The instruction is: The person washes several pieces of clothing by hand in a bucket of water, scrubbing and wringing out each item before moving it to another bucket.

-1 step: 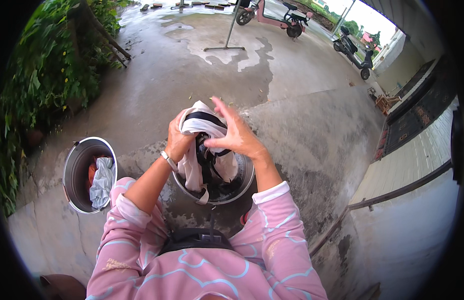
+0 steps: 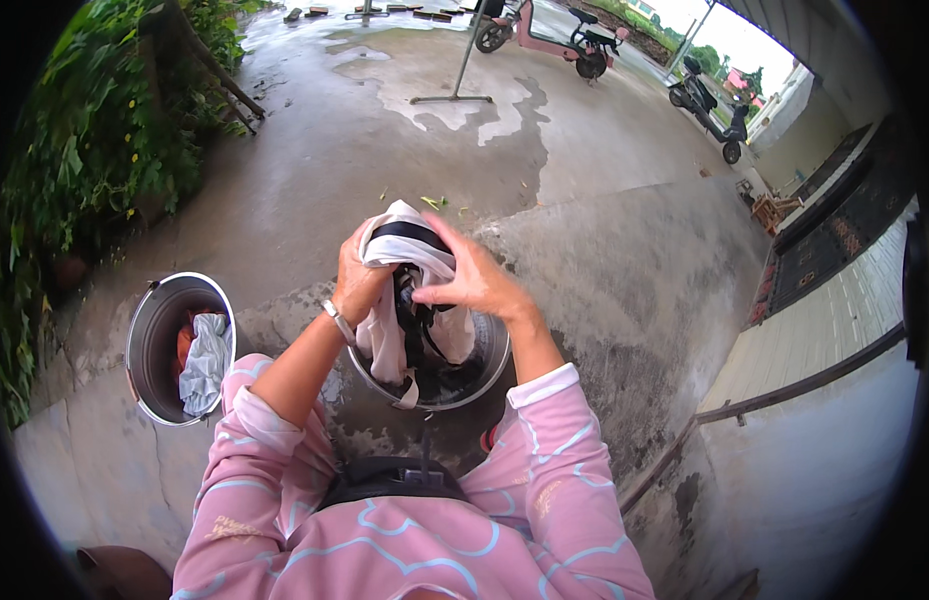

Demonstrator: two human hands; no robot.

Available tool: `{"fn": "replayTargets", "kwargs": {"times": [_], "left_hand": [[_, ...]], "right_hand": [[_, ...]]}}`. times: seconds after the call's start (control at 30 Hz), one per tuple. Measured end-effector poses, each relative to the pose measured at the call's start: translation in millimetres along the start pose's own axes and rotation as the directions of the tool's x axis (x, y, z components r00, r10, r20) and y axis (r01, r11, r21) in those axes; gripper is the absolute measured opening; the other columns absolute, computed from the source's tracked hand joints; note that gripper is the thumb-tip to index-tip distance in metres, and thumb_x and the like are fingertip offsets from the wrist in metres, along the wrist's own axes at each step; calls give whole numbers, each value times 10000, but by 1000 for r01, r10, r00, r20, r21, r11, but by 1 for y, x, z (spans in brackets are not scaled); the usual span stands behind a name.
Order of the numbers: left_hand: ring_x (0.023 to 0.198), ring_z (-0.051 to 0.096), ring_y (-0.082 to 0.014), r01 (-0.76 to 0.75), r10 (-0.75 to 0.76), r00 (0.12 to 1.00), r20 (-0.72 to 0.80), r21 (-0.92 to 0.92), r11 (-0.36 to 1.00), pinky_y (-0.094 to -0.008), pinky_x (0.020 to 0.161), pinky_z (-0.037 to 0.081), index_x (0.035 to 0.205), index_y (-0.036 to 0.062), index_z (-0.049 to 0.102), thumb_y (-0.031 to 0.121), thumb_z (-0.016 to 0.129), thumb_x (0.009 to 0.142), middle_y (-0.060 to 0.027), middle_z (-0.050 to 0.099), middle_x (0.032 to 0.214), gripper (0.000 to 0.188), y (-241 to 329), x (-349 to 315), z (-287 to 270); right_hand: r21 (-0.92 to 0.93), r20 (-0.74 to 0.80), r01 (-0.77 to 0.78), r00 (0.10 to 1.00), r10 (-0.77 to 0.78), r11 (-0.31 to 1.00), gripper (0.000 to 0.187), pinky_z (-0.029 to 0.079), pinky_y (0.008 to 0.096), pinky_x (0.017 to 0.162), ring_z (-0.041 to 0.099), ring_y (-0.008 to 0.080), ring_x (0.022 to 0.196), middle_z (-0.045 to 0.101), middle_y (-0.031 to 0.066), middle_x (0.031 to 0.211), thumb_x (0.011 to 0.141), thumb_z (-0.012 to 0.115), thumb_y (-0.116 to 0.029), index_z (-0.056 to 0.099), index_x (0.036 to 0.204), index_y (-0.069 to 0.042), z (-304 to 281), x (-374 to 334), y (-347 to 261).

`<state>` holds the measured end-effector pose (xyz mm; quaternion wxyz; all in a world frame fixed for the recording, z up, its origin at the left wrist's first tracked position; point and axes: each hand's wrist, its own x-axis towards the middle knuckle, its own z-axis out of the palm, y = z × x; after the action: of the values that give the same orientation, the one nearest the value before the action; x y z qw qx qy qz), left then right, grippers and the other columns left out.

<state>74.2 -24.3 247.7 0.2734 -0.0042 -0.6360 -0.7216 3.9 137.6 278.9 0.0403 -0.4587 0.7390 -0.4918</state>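
Note:
A wet white garment with black bands point(image 2: 452, 325) hangs bunched over a round metal basin point(image 2: 491, 372) between my knees, its lower folds reaching inside. My left hand point(image 2: 356, 278), with a pale band on the wrist, is closed around the garment's upper left side. On the opposite side, my right hand point(image 2: 479, 278) curves around the bunched cloth, fingers against its top and thumb at the dark part. Exactly what the dark folds in the middle are is hard to make out. The cloth hides much of the basin's inside.
At my left stands a metal bucket point(image 2: 134, 345) holding a pale grey cloth point(image 2: 206, 365) and an orange one point(image 2: 184, 345). Leafy plants point(image 2: 104, 150) line the left. Ahead are a metal stand point(image 2: 452, 98), a pink scooter point(image 2: 544, 38) and a dark scooter point(image 2: 709, 105) on wet concrete.
My right hand has moved in from just off the garment, its spread fingers now closing on the cloth. My left hand keeps its grip, almost unmoved.

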Motion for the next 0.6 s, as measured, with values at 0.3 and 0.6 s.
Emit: {"fn": "replayTargets", "kwargs": {"times": [0.3,0.6], "left_hand": [[1073,491,-145,107,-101,966,236,-11,994,-286,944,367,1236,40,464,148,718,717,-62,550,1153,588,27,9,-5],[1308,220,-257,361,6,835,550,-556,748,-393,1077,171,1421,156,40,649,443,793,-186,214,1411,894,46,14,-27]], "right_hand": [[671,-225,-55,935,273,740,530,442,253,850,561,136,950,586,65,1047,642,619,109,512,1151,5,-9,19,-9],[862,-311,43,831,461,505,392,461,378,883,571,249,1008,593,116,1090,855,401,-290,554,1086,-14,-30,36,-32]]}}
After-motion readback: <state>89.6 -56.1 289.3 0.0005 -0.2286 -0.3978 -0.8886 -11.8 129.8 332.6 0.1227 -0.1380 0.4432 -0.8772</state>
